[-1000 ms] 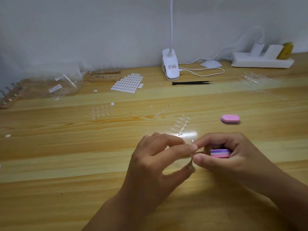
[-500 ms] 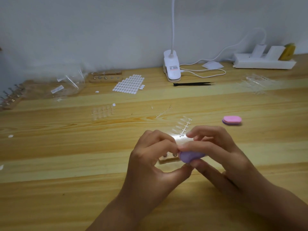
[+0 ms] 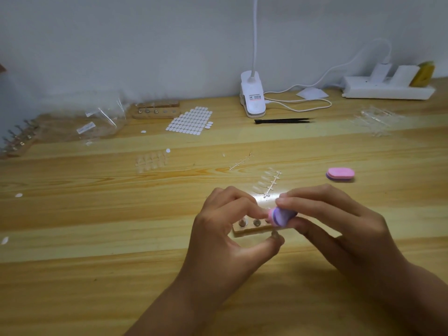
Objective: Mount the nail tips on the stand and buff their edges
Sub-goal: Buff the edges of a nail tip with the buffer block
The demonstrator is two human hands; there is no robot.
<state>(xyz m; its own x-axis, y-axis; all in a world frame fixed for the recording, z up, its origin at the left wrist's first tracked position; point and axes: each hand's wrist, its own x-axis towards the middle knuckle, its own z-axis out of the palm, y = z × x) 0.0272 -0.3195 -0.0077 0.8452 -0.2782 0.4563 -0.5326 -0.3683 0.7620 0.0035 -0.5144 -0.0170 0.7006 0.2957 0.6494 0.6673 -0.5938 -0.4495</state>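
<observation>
Over stand (image 3: 249, 229): right hand (image 3: 339, 226) fingers (image 3: 303, 202) clamp buffer (image 3: 281, 217), one of two; left hand (image 3: 218, 229) unclear.

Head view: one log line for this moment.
right hand: holds buffer block | left hand: pinches peg beside it | stand: beneath both hands | spare buffer: lying apart, right

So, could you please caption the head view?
Right hand holds a purple buffer block at a small peg pinched in the left hand, over a wooden stand.

A clip lamp (image 3: 252, 98), black tweezers (image 3: 283, 121), a power strip (image 3: 388, 92) and a clear bag (image 3: 104, 120) lie far back.
</observation>
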